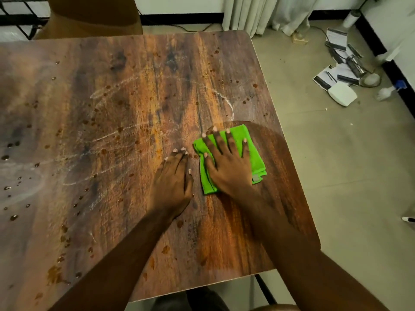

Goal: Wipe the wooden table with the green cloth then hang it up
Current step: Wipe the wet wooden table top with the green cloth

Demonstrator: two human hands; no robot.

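Fingers (219, 141) of the right hand (229, 168) are spread on the green cloth (257, 158), with unwiped droplets (14, 217) toward the counter's (134, 86) left edge.

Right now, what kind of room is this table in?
Likely a room of a home or small office: a wooden table spotted with drops, pale curtains hanging to the floor, and papers and a white box strewn on it.

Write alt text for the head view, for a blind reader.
A right hand presses a folded green cloth on a wooden table, the left hand resting on the wood beside it. Brown droplets and pale streaks mark the tabletop to the left.
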